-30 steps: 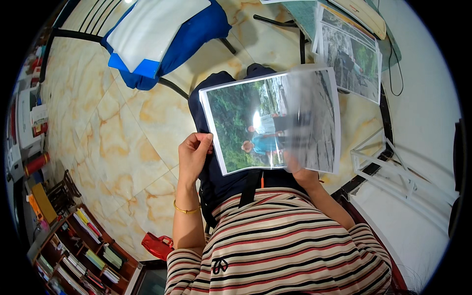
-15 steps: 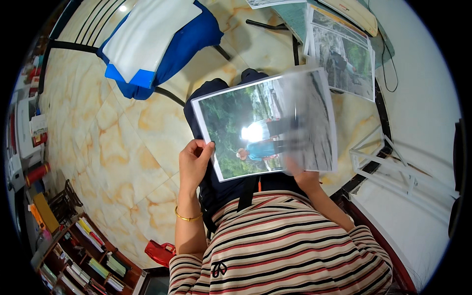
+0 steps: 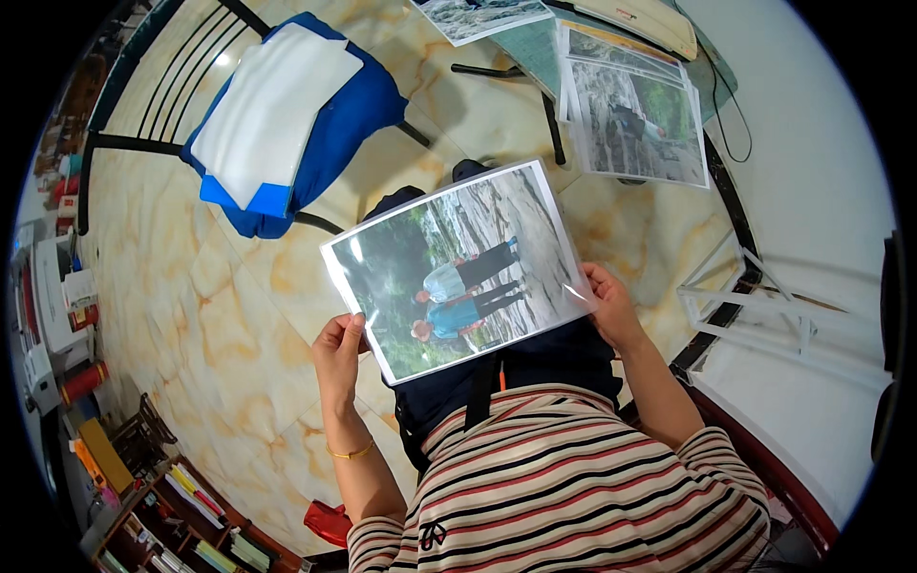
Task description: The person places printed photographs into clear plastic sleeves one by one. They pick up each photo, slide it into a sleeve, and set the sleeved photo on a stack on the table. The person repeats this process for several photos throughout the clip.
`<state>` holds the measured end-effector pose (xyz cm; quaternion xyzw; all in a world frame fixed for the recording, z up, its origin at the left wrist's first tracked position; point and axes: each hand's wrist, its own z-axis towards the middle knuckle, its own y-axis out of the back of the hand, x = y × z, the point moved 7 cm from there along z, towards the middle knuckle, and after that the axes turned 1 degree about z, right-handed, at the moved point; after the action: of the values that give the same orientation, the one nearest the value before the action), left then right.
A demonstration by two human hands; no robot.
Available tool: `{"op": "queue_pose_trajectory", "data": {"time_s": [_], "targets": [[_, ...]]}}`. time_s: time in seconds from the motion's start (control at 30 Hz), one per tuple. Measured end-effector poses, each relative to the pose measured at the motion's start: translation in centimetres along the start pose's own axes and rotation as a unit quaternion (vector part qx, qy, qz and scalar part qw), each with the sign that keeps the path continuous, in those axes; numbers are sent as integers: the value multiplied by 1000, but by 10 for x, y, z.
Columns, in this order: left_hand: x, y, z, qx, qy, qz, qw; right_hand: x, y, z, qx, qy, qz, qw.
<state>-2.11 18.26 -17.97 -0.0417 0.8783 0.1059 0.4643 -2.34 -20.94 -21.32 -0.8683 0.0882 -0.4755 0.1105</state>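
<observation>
A large photo print (image 3: 487, 272) in a clear, glossy plastic sleeve lies across the space above my lap. The picture on it, turned sideways, shows two people standing among rocks and greenery. My left hand (image 3: 338, 351) pinches its lower left edge, thumb on top. At the lower right corner my right hand (image 3: 611, 304) grips the sleeve's clear margin, its thumb and fingers closed there. Part of the fingers of both hands is hidden behind the sheet.
Ahead to the left, a stack of white sheets (image 3: 272, 105) rests on a chair with a blue cover (image 3: 368, 100). More photo prints (image 3: 635, 119) and a cream machine (image 3: 640, 21) are on the green table (image 3: 523, 53). A white frame (image 3: 764, 296) stands at right; a bookshelf (image 3: 191, 511) at lower left.
My right hand, blurred under the print's lower right edge before, now grips its lower right corner. The print has shifted left and tilted more, the glare on it has gone, and the view has shifted.
</observation>
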Motion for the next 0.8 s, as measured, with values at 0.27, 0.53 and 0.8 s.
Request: {"op": "queue_pose_trajectory", "data": {"time_s": [0.27,0.53,0.8], "targets": [[5,4,5,-27,22,-72,997,23,-4,25,13,2,-102,995],[2,0,19,7,18,-15,1000,46,-6,74,4,57,-228,972],[10,0,32,71,27,-57,995,53,-17,87,29,13,-85,996]]}}
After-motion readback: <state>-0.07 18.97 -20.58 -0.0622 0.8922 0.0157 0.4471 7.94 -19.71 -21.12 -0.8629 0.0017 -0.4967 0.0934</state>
